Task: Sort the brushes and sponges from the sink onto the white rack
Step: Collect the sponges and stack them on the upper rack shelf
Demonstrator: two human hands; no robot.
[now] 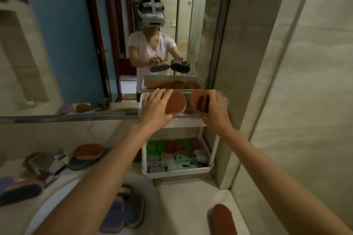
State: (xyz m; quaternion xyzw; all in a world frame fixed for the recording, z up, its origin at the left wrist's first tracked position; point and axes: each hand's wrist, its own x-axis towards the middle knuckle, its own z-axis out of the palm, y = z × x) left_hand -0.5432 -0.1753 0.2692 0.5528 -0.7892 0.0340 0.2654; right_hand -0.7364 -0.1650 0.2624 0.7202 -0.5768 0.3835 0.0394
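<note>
- The left hand (155, 108) reaches over the front left corner of the top tray (141, 101) of the white rack (215, 150); its fingers (162, 94) are curled over a round brown sponge (175, 102), grasping it just above the tray.
- The right hand (214, 108) is at the tray's right side, its fingers (212, 95) wrapped around a second brown sponge (198, 101), which is tilted with its brown face toward the camera.
- The two held sponges are just beside each other, with a narrow gap between them.
- The mirror (66, 44) behind the rack reflects a row of brown sponges (172, 84) lying in the top tray.
- The rack's lower tray (177, 172) holds green and brown sponges at the back and white-bristled brushes (162, 160) at the front.
- The white sink (57, 196) is at the lower left; blue-grey sponges (122, 213) lie in its basin, under the left forearm.
- A chrome faucet (47, 164) stands behind the sink, with a brown-topped sponge stacked on a grey one (88, 152) just to its right.
- A dark brush (21, 190) lies at the far left on the bench (181, 206).
- An oblong brown sponge (222, 217) lies on the bench at the lower right, well apart from the rack.
</note>
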